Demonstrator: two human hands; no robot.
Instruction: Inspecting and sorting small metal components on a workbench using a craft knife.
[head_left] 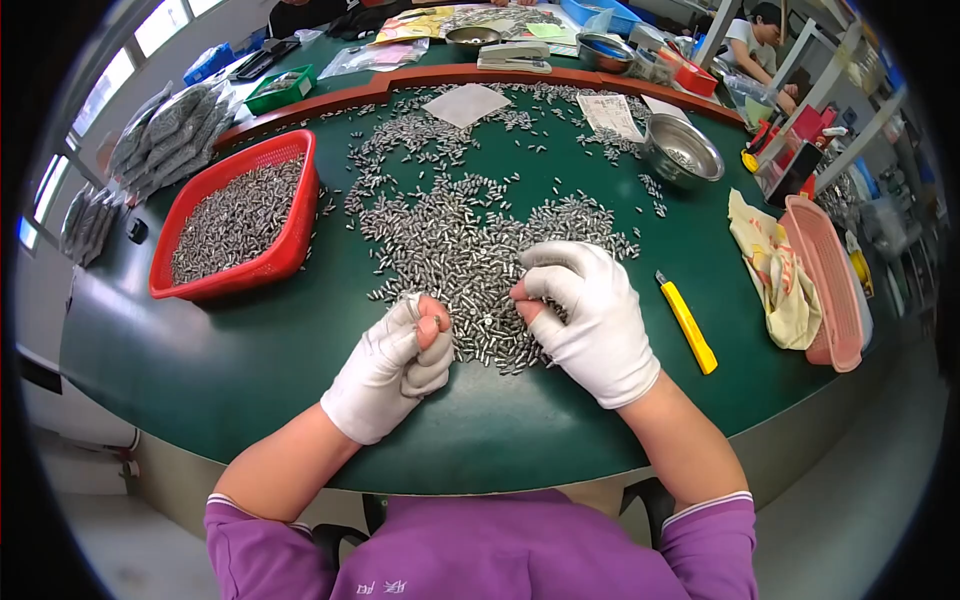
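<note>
A heap of small silvery metal pins [470, 240] spreads over the green tabletop. At the heap's near left edge, my left hand [385, 370] is closed in a pinch, in a white glove with bare thumb and forefinger tips. A tiny greyish bit shows between those tips, too small to name. My right hand [592, 315], gloved the same way, rests over the heap's right side. Its fingers are curled and the bare tips come together just above the pins; what they hold, if anything, is hidden.
A red plastic basket [308, 215] full of pins stands left. Right are a yellow utility knife [688, 325], a steel bowl [690, 150], a cloth [775, 270] and a pink tray [830, 290]. Bagged parts [170, 135] lie far left; a brown raised edge [430, 75] crosses behind. Another person [752, 50] sits far right.
</note>
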